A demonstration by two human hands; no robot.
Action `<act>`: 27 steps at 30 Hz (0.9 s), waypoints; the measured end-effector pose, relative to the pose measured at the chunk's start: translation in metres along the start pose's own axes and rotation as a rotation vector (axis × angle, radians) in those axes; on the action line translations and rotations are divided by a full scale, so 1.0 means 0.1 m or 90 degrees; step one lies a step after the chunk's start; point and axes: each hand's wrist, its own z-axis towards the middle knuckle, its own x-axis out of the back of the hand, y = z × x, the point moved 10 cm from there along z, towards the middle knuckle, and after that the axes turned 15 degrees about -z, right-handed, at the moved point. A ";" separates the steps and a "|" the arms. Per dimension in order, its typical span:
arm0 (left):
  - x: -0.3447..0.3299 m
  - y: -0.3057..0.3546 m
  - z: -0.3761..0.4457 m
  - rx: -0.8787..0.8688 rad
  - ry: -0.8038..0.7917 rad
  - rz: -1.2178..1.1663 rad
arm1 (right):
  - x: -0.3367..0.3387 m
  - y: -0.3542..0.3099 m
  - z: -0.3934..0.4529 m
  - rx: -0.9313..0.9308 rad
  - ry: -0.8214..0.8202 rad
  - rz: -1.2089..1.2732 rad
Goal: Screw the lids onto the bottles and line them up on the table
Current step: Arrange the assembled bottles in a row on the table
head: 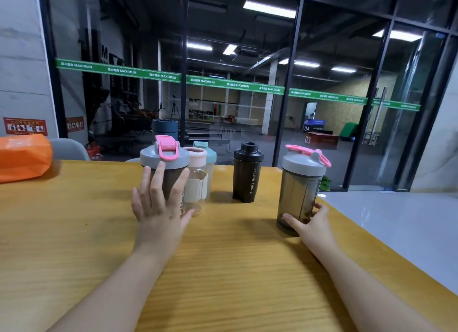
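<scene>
Upright, smoky bottles (298, 198) with grey lids (303, 164)

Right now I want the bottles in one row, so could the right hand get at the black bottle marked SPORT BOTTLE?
Probably yes. The black bottle stands alone on bare table, nothing between it and the right hand. But that hand is gripping the smoky bottle and must let go first.

A crumpled orange plastic bag (23, 156) lies on the yellow wood-grain tabletop (223, 269) at nine o'clock. Behind it stands a pale grey chair back (68, 149). At twelve o'clock, a black-framed glass wall (285, 84) carries a green printed strip (235, 85). A white glossy surface (396, 222) adjoins the tabletop at three o'clock.
</scene>
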 end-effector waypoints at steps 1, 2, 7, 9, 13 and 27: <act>-0.01 -0.03 0.00 0.015 0.000 -0.013 | 0.00 0.01 0.00 -0.004 -0.004 -0.002; -0.02 -0.06 -0.01 0.030 0.001 -0.029 | 0.00 0.01 0.00 -0.003 -0.008 -0.004; -0.05 -0.22 -0.03 0.110 0.024 -0.136 | -0.03 -0.01 0.00 0.026 -0.069 -0.022; -0.06 -0.29 -0.04 0.146 0.032 -0.165 | -0.03 -0.03 -0.01 0.041 -0.078 -0.033; -0.14 -0.45 -0.10 0.220 0.020 -0.221 | -0.06 -0.03 0.00 0.023 -0.072 -0.013; -0.26 -0.58 -0.18 0.342 -0.035 -0.272 | -0.05 0.03 0.07 0.004 -0.022 -0.015</act>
